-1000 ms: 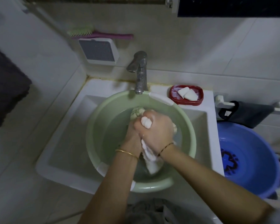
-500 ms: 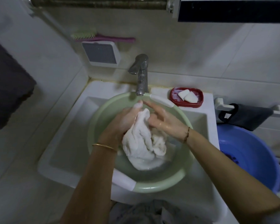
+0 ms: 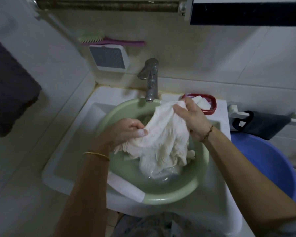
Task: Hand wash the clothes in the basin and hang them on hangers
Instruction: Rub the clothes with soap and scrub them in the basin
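A wet white garment (image 3: 162, 139) is lifted partly out of the pale green basin (image 3: 161, 199), which sits in the white sink and holds water. My left hand (image 3: 126, 132) grips the garment's near left edge over the basin. My right hand (image 3: 191, 117) grips its upper end near the basin's far rim, close to the soap dish. The cloth is stretched between both hands, and its lower folds trail in the water. A second, greenish piece of cloth (image 3: 146, 118) shows in the basin behind the white one.
A metal tap (image 3: 150, 79) stands over the basin's far rim. A red soap dish (image 3: 205, 103) with white bars sits at the sink's back right. A blue tub (image 3: 270, 168) stands to the right below a dark cloth (image 3: 263, 124) on a rail. A brush (image 3: 109, 40) lies above a wall vent.
The hands were clenched together wringing the cloth, then parted. Now they have spread the white garment wider, the right hand rising toward the soap dish and the left staying low.
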The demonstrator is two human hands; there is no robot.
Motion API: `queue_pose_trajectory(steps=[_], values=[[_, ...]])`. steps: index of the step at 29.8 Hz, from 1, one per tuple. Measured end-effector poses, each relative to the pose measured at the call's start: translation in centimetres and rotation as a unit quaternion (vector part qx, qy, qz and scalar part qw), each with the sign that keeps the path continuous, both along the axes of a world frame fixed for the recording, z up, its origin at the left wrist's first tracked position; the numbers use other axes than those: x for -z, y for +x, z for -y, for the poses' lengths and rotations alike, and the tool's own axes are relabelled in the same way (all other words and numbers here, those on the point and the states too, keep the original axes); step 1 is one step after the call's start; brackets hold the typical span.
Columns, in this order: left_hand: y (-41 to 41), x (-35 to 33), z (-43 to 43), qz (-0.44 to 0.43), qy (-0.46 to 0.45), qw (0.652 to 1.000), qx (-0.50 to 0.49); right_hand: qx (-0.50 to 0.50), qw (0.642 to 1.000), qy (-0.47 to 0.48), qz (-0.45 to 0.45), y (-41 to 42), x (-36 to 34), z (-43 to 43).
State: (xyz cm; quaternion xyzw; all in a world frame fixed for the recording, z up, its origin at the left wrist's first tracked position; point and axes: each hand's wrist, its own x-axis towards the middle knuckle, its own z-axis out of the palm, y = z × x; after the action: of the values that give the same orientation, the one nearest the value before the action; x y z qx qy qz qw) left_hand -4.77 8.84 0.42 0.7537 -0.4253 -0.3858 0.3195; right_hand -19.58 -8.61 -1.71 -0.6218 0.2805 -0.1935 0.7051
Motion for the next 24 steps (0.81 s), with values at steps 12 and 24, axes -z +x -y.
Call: queue_pose_trajectory(steps=[12, 24], values=[[-2.2, 2.5, 4.4, 0.126, -0.094, 0.935, -0.319, 0.031, 0.991, 0.127, 0.006, 1.3, -1.6, -1.0], [-6.4, 6.1, 3.6, -0.26, -0.148, 0.903, -0.307, 0.126, 0.988, 0.076, 0.044, 1.5, -2.3, 0.6]])
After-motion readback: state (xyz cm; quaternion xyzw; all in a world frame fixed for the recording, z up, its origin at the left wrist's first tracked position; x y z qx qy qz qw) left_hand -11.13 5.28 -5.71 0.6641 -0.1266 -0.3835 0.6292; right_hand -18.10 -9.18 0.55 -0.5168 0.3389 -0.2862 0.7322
